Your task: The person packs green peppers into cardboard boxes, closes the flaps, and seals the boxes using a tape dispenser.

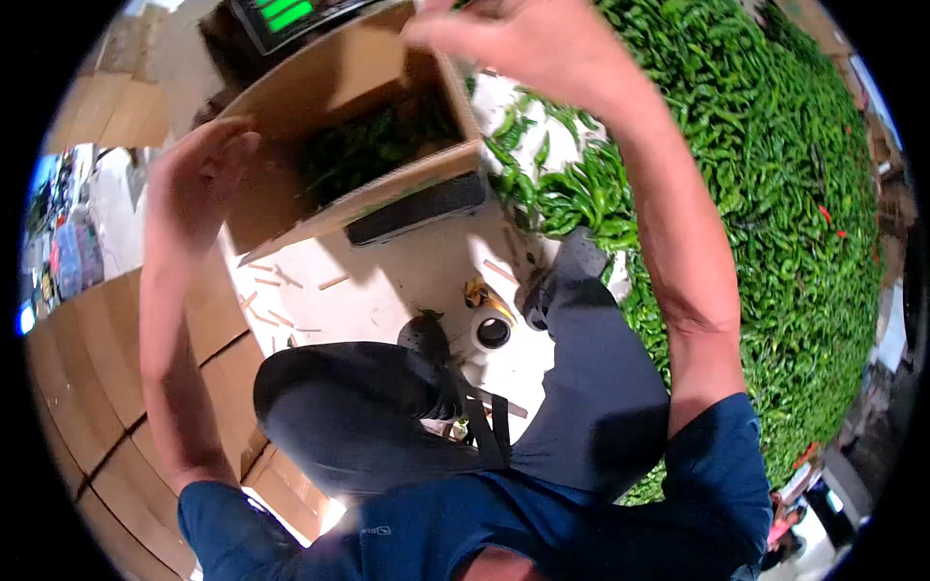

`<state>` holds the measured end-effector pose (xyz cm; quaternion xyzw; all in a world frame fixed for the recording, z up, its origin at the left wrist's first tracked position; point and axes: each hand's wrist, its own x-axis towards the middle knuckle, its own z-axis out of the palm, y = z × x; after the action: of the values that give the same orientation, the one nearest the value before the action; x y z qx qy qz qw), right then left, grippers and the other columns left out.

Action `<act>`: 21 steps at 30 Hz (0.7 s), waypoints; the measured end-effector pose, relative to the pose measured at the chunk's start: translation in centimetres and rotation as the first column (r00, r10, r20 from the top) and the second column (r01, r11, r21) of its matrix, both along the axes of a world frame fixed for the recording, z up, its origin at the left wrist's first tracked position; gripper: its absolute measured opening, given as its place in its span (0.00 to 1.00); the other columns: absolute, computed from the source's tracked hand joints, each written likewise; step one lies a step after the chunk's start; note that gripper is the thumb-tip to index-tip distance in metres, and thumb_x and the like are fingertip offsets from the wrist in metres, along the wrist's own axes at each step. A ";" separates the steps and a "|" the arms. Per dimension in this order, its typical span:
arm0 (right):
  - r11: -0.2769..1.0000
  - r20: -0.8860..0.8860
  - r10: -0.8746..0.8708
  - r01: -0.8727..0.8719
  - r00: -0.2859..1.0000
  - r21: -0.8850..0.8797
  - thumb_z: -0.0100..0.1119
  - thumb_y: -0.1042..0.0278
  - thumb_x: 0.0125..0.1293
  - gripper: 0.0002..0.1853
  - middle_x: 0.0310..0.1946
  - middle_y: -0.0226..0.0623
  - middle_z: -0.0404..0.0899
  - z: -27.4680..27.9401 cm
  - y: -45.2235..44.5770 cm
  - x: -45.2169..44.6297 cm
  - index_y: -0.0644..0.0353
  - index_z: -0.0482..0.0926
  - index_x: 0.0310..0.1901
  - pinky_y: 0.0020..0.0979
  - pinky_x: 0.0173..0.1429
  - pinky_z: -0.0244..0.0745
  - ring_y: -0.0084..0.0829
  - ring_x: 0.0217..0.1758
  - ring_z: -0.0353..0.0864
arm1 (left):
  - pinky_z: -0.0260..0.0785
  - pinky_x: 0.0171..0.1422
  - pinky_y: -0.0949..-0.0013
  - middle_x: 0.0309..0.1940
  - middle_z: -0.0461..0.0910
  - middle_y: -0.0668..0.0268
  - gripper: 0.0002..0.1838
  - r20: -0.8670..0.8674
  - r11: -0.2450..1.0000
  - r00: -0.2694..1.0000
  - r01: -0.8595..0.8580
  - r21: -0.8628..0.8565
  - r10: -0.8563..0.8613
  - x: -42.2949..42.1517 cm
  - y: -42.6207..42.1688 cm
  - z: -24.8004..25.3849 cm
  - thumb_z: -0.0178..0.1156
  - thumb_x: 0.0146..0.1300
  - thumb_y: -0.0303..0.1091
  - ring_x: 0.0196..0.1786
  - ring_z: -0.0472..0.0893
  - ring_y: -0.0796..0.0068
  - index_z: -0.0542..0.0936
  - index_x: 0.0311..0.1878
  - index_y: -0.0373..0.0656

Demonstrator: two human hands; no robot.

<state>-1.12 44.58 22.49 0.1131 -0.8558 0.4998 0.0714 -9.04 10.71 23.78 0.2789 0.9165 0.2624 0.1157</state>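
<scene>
A cardboard box (pixel 363 215) with raised walls stands tilted in front of me, and green chili peppers (pixel 373 145) lie inside it. At its left wall is my left hand (pixel 208 160), smeared by motion; whether its fingers grip the cardboard cannot be made out. My right hand (pixel 504 39) is over the box's far right corner, fingers stretched leftward and apart, with nothing visible in them. Beneath the box shows a dark scale platform (pixel 417 208). Behind it, a display (pixel 286 15) glows with green digits.
A large heap of green peppers (pixel 765 213), with a few red ones, spreads along my right. A tape roll (pixel 493 332) lies on the floor between my feet. Flattened cardboard (pixel 107 387) is stacked at left. Brown strips (pixel 266 300) litter the pale floor.
</scene>
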 end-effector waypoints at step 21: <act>0.238 0.467 -0.881 0.922 0.073 0.305 0.81 0.46 0.52 0.69 0.75 0.72 0.55 -33.9 10.8 26.3 0.70 0.40 0.81 0.43 0.82 0.56 0.59 0.79 0.60 | 0.67 0.72 0.53 0.66 0.72 0.39 0.50 0.486 0.822 0.768 -0.547 0.158 0.417 17.3 30.0 -39.2 0.82 0.45 0.47 0.66 0.75 0.47 0.72 0.68 0.30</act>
<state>25.22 55.39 -11.37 -0.5917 -0.6987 0.3848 0.1168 8.30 40.74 -15.40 -0.0197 0.8595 0.4697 0.2004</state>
